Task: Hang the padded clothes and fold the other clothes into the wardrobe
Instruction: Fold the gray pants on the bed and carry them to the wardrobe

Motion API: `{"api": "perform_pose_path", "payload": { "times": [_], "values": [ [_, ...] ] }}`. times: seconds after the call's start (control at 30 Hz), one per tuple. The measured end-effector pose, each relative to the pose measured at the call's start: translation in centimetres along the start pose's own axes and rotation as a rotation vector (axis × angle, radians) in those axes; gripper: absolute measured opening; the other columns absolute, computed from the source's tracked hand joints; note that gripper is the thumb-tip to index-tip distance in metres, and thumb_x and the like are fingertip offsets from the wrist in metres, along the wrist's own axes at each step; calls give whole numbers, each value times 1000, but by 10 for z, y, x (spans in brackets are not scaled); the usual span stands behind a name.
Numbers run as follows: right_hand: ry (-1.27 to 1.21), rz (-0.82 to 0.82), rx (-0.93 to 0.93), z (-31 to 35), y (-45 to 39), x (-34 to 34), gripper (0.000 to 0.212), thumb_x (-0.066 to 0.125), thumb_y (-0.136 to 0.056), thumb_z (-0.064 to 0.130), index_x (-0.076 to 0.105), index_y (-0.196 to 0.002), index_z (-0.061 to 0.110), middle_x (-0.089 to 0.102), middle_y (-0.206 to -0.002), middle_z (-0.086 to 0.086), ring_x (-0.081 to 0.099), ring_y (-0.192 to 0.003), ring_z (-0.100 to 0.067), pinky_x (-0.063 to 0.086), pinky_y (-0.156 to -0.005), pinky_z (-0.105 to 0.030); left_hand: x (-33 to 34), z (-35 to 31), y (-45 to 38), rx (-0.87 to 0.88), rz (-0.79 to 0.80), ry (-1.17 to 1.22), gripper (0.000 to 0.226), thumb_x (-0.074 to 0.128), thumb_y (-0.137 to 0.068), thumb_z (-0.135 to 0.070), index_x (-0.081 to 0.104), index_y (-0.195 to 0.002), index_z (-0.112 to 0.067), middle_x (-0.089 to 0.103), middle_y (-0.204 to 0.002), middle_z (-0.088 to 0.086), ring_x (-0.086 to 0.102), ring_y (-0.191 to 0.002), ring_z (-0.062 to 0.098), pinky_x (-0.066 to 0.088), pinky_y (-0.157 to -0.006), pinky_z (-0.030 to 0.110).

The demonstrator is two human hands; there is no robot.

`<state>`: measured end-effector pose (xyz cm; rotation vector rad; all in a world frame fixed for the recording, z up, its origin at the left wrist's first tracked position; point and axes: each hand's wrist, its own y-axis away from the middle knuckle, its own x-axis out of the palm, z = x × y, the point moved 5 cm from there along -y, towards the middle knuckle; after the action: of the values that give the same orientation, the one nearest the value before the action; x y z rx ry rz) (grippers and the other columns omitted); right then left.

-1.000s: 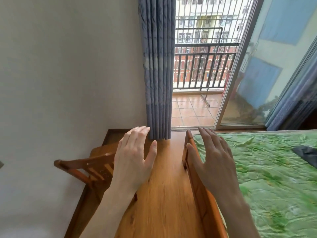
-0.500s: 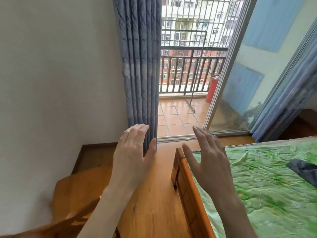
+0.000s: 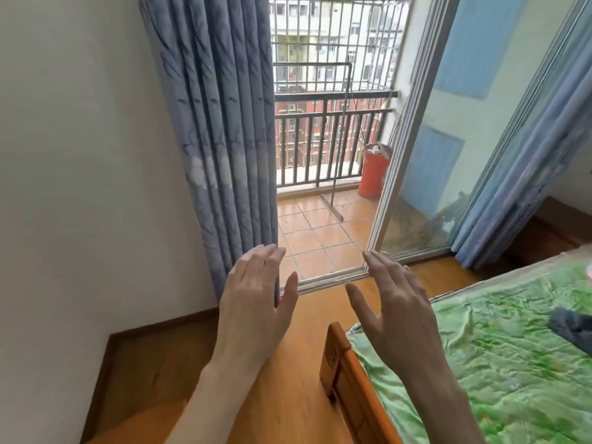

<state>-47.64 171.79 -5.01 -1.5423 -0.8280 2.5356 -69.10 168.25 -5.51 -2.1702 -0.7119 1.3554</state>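
Observation:
My left hand (image 3: 256, 302) and my right hand (image 3: 392, 312) are both held out in front of me, palms down, fingers straight and spread, holding nothing. They hover above the wooden floor beside the bed. A dark grey garment (image 3: 573, 325) lies on the green bed cover (image 3: 499, 354) at the right edge, only partly in view and well to the right of my right hand. No wardrobe or hanger is in sight.
The wooden bed frame (image 3: 349, 376) runs along the lower right. A blue curtain (image 3: 224, 139) hangs by the white wall on the left. An open sliding glass door (image 3: 426, 155) leads to a tiled balcony with a railing and a red bucket (image 3: 373, 173).
The view has swung up and to the right; the wooden chair at lower left has dropped out of sight and more of the balcony shows. Both hands stay open in front.

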Motion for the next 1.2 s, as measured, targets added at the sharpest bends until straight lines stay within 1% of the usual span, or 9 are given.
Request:
{"api": "perform_pose_path", "payload": {
  "times": [0.1, 0.23, 0.3, 0.43, 0.53, 0.7, 0.87, 0.97, 1.2],
  "values": [
    [26, 11, 28, -18, -31, 22, 65, 40, -102, 59, 48, -153, 20, 51, -155, 2, 40, -147, -16, 30, -124, -37, 33, 13, -31, 6, 29, 19, 54, 40, -106, -51, 62, -141, -17, 65, -142, 6, 59, -134, 29, 44, -113, 47],
    [63, -12, 86, -49, -75, 49, 68, 36, -103, 62, 45, -155, 20, 49, -157, 3, 37, -150, -15, 18, -124, -29, 81, 24, -73, 62, 55, 41, 51, 45, -105, -48, 62, -140, -16, 65, -142, 6, 59, -134, 28, 45, -111, 47],
    [66, -28, 116, -66, -102, 65, 69, 34, -103, 64, 44, -156, 20, 48, -157, 3, 36, -150, -15, 16, -124, -28, 111, 30, -101, 97, 71, 55, 49, 46, -105, -46, 62, -141, -16, 64, -143, 6, 58, -135, 27, 48, -110, 48],
    [65, -64, 171, -103, -162, 93, 71, 33, -103, 66, 45, -156, 21, 48, -158, 2, 37, -150, -16, 20, -123, -30, 173, 35, -164, 131, 120, 48, 46, 51, -106, -43, 59, -144, -18, 60, -147, 2, 52, -139, 23, 46, -113, 47],
    [62, -96, 212, -132, -206, 105, 68, 37, -103, 64, 43, -157, 21, 47, -158, 2, 37, -149, -16, 20, -123, -30, 217, 30, -214, 179, 168, 64, 45, 52, -106, -41, 60, -143, -17, 61, -146, 1, 52, -138, 23, 49, -112, 52],
    [47, -173, 260, -179, -272, 128, 65, 42, -104, 59, 44, -155, 20, 48, -158, 1, 38, -149, -16, 20, -124, -31, 285, 20, -285, 278, 183, 91, 46, 52, -105, -40, 60, -142, -14, 61, -145, 4, 51, -138, 24, 43, -116, 50],
    [74, -186, 366, -225, -309, 143, 67, 40, -104, 60, 46, -155, 17, 47, -159, -1, 36, -151, -17, 27, -126, -41, 340, 13, -334, 329, 236, 153, 47, 50, -106, -40, 59, -144, -13, 60, -147, 6, 51, -139, 26, 44, -113, 50],
    [126, -204, 423, -251, -334, 148, 67, 39, -104, 60, 46, -155, 16, 47, -159, -2, 37, -150, -18, 31, -124, -44, 379, 6, -367, 380, 266, 171, 48, 50, -106, -41, 59, -144, -13, 60, -148, 6, 51, -139, 25, 43, -115, 46],
    [280, -292, 569, -319, -399, 159, 64, 44, -104, 54, 50, -152, 12, 52, -156, -5, 42, -148, -20, 33, -123, -42, 486, -19, -453, 515, 306, 340, 47, 48, -107, -41, 62, -140, -12, 62, -143, 6, 54, -135, 24, 45, -113, 42]
  ]
}}
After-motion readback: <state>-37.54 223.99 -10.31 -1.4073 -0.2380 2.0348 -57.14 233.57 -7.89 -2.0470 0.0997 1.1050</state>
